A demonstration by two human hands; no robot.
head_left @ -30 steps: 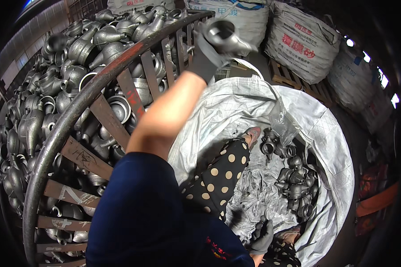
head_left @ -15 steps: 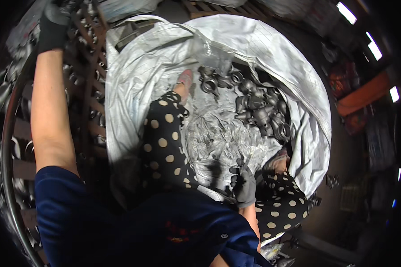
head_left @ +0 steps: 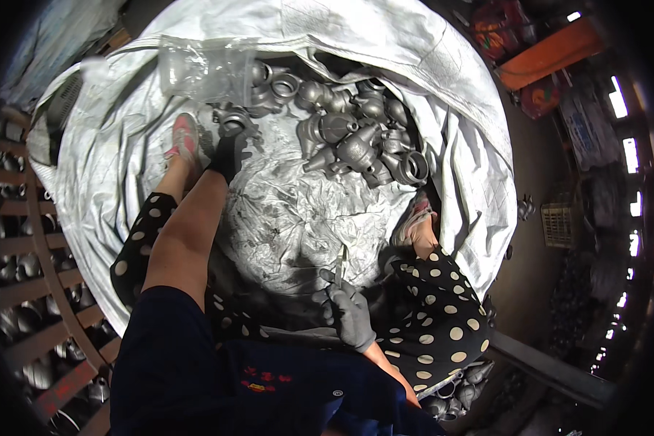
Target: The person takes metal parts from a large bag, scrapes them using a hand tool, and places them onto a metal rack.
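Note:
My left hand (head_left: 231, 151), in a dark glove, reaches down to a grey metal pipe fitting (head_left: 232, 118) on the left of the white woven sack (head_left: 283, 182). Its fingers touch or overlap the fitting; dark glove and dark metal merge, so their grip is unclear. Close to my lap, my right hand (head_left: 350, 317), in a grey glove, is closed around a thin, flat metal tool (head_left: 341, 263) whose narrow end points away from me. Beyond the hands lies a pile of grey pipe fittings (head_left: 356, 145) inside the sack.
A clear plastic bag (head_left: 203, 69) lies over the sack's far left side. My feet in pink shoes (head_left: 185, 138) rest inside the sack. At left stands a rusty slatted crate (head_left: 62, 298) of fittings. A yellowish basket (head_left: 557, 225) and orange beam (head_left: 552, 54) are at right.
My left hand has come from over the crate at the far left into the sack, down to the fittings. The right hand still holds the tool. The whole view has swung left.

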